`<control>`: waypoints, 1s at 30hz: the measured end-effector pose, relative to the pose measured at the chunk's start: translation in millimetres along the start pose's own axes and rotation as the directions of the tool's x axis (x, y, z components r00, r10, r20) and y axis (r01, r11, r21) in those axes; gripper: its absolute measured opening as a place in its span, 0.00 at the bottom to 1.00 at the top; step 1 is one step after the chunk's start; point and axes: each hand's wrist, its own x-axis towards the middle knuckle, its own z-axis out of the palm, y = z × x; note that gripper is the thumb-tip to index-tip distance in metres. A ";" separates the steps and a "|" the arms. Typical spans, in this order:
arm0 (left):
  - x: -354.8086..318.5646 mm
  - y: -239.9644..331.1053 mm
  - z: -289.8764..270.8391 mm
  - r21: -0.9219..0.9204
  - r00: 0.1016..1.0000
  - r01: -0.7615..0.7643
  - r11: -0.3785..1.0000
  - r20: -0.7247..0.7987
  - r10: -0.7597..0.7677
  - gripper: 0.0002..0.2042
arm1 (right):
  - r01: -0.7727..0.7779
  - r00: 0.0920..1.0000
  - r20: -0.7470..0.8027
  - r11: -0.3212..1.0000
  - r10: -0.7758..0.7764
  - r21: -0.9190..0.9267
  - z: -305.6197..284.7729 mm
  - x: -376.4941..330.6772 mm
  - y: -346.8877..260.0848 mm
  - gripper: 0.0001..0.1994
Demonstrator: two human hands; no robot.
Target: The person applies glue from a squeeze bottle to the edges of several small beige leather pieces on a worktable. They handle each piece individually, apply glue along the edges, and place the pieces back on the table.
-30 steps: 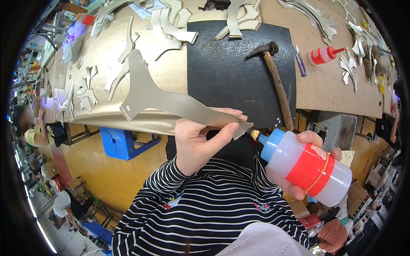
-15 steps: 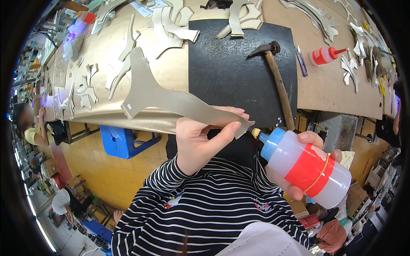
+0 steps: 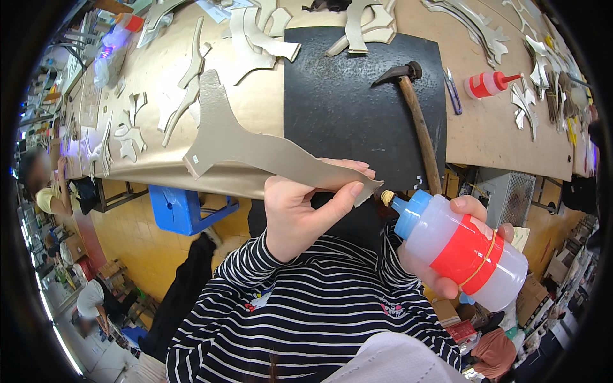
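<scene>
Glue bottle (image 3: 461,252), translucent with a red band, a blue cap and a yellowish nozzle tip, sat in the right hand (image 3: 454,255), fingers wrapped fully around its body, nozzle aimed left at the pointed end of the leather piece. That long tan leather cut-out (image 3: 255,150) was pinched at its narrow end by the left hand (image 3: 306,214), thumb on the underside and fingers closed over the top, so the wide forked end stuck out up and left over the bench edge.

Compared with a second earlier, pretty much nothing moved: same pinch, same hold on the bottle, nozzle still just beside the leather tip. The view just shifted a little.

Further out, counted: one black rubber mat (image 3: 345,96) on the workbench (image 3: 491,137), one wooden-handled hammer (image 3: 418,121) lying across its right side, one smaller glue bottle (image 3: 488,83) with a red cap to the right of that, and one blue plastic stool (image 3: 182,207) under the bench. Loose leather cut-outs (image 3: 252,45) were scattered around, too many and too overlapped to count properly.
</scene>
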 end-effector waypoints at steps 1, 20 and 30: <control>-0.2 0.0 0.3 -0.008 1.000 -0.001 1.000 -0.002 0.001 0.05 | 0.000 1.000 0.000 1.000 0.000 0.000 0.6 -0.1 0.5 0.41; 0.2 -3.8 0.6 0.053 0.999 -0.040 0.998 -0.014 0.041 0.06 | -0.010 1.000 0.008 1.000 0.010 0.022 4.2 -1.9 2.7 0.41; 0.0 -5.7 1.2 0.060 0.997 -0.067 0.996 -0.023 0.069 0.07 | -0.017 0.999 0.041 0.999 0.016 0.032 3.2 -1.2 1.5 0.42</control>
